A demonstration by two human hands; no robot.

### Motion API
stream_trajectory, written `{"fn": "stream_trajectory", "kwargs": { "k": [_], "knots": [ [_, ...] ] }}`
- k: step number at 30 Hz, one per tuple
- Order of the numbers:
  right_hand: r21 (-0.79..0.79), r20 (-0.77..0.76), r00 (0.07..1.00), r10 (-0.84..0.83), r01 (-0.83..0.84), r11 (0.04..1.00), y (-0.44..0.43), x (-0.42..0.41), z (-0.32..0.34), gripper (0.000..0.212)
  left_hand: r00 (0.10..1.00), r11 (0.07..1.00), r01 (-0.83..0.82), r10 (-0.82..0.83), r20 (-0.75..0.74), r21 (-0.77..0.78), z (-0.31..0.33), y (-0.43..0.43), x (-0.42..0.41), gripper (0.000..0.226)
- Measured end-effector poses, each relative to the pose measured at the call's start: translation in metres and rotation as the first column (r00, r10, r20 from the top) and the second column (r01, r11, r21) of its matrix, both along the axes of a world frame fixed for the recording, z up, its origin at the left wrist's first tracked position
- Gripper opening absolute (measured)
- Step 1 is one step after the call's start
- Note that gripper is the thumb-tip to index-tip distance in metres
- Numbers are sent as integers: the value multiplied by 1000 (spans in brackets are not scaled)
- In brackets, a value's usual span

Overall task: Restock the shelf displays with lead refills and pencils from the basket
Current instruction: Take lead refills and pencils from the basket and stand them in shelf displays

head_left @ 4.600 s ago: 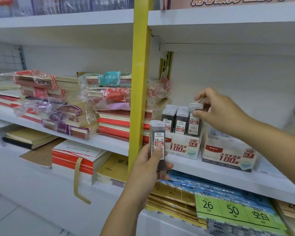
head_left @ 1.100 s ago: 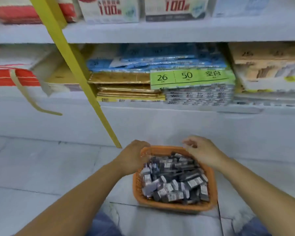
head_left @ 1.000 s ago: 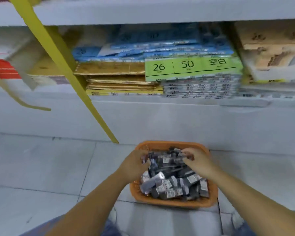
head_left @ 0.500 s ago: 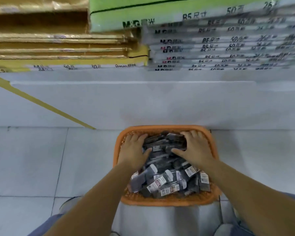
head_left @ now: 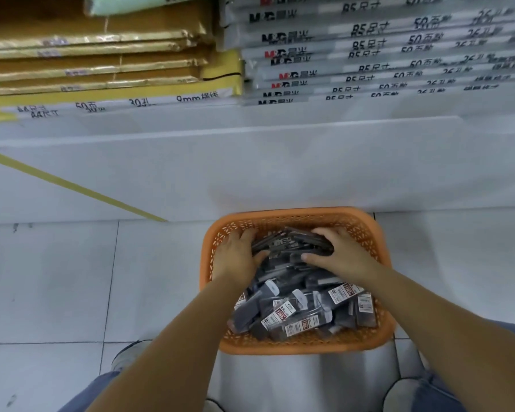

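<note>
An orange plastic basket [head_left: 378, 340] stands on the tiled floor below the shelf, filled with several dark lead refill cases [head_left: 292, 315] with white and red labels. Both my hands are inside its far half. My left hand [head_left: 238, 257] lies against the left side of a bunch of cases, fingers partly curled into the pile. My right hand [head_left: 338, 254] grips the same bunch [head_left: 289, 243] from the right, fingers over the top and thumb underneath.
Above the basket the white base panel [head_left: 280, 173] of the shelf runs across. Stacks of gold-wrapped paper pads [head_left: 95, 63] and grey loose-leaf packs [head_left: 384, 55] fill the lowest shelf. A yellow upright [head_left: 72, 187] slants at left. My shoe [head_left: 128, 353] is near the basket.
Earlier I placed refill cases in the shelf display box; then the view dropped to the basket. Over the last second both hands went into the basket and closed in on a bunch of cases.
</note>
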State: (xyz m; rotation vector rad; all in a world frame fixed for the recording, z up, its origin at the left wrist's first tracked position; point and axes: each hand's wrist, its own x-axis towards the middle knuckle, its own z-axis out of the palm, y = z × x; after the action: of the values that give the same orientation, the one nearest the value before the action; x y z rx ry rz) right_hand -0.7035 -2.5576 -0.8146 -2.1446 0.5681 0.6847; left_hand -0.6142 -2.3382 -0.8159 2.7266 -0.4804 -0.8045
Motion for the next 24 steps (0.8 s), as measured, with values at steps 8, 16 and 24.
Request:
{"fn": "stream_trajectory", "kwargs": {
  "k": [8, 16, 24],
  "knots": [
    [122, 73, 995, -63, 54, 991, -5, 6, 6, 38, 958, 984, -139, 105, -266, -113, -1, 1, 13, 33],
    [24, 91, 995, -39, 37, 999, -5, 11, 19, 28, 986, 996, 5, -21, -168, -90, 0, 13, 13, 38],
    [161, 71, 997, -13, 1, 987, -11, 17, 74, 32, 958, 878, -232, 133, -253, -419, 49, 20, 9, 28]
  ]
}}
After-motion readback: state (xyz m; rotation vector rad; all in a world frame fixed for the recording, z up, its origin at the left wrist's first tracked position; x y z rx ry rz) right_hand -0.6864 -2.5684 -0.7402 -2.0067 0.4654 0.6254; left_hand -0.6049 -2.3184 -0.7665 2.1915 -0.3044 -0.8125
